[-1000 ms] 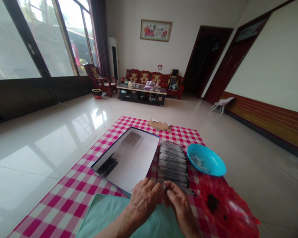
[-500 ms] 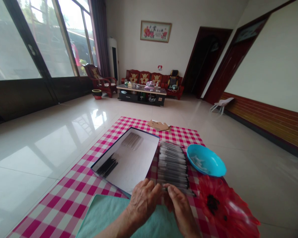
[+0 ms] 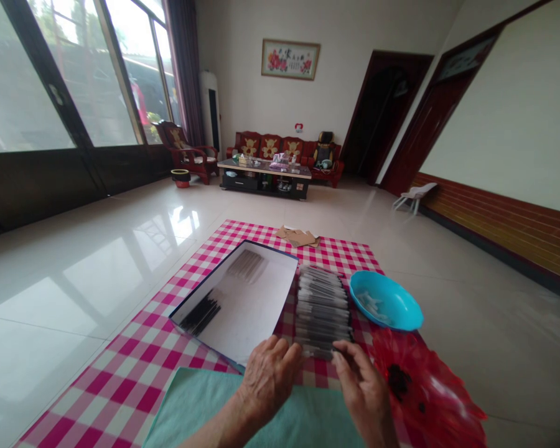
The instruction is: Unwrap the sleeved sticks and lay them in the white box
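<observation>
My left hand rests with curled fingers at the near end of a row of thin grey-and-black strips laid on the pink checked cloth. Its fingertips touch the nearest strip. My right hand is a little to the right, fingers bent, fingertips at the row's near right corner. What either hand pinches is too small to make out. A white board with dark strands on it lies left of the row.
A blue bowl holding small white pieces sits right of the row. A red flower-shaped plastic dish lies near right. A teal towel covers my lap. Cardboard scraps lie at the cloth's far edge.
My right hand has moved right, away from my left hand, toward the row's near right corner. My left hand has stayed in place.
</observation>
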Available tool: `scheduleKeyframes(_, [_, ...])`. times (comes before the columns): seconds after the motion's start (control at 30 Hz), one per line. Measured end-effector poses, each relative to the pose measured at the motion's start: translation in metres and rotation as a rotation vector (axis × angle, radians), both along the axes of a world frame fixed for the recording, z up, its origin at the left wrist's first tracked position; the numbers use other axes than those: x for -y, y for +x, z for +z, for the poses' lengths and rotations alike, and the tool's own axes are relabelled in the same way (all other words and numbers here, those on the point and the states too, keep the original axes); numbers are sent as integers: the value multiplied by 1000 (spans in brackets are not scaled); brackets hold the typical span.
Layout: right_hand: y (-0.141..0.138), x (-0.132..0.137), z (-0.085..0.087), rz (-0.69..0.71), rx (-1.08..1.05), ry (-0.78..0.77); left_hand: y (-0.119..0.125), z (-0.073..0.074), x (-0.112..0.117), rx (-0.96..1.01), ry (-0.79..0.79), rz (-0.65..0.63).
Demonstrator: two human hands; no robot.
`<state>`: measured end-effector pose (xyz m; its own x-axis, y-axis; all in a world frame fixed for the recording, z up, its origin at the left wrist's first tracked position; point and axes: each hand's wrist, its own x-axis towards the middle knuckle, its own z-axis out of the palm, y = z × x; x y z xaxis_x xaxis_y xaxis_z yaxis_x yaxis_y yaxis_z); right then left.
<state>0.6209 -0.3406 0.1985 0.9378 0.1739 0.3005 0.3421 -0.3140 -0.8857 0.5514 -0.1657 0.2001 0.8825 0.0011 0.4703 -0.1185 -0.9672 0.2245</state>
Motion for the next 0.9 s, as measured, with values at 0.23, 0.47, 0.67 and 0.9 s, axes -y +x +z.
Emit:
scheduleKeyframes(0.23, [36, 77, 1, -370, 184, -553, 0, 0, -1, 2, -23, -3])
scheduleKeyframes(0.47, [40, 80, -9, -341, 151, -558, -1, 1, -2, -36, -45, -15])
scheduleKeyframes(0.67, [9, 15, 7, 24, 167, -208, -2, 2, -1, -48, -63, -23])
scheduleKeyframes(0.9, [-8, -29, -20, 205, -72, 35, -3, 7, -2, -112, -45, -50])
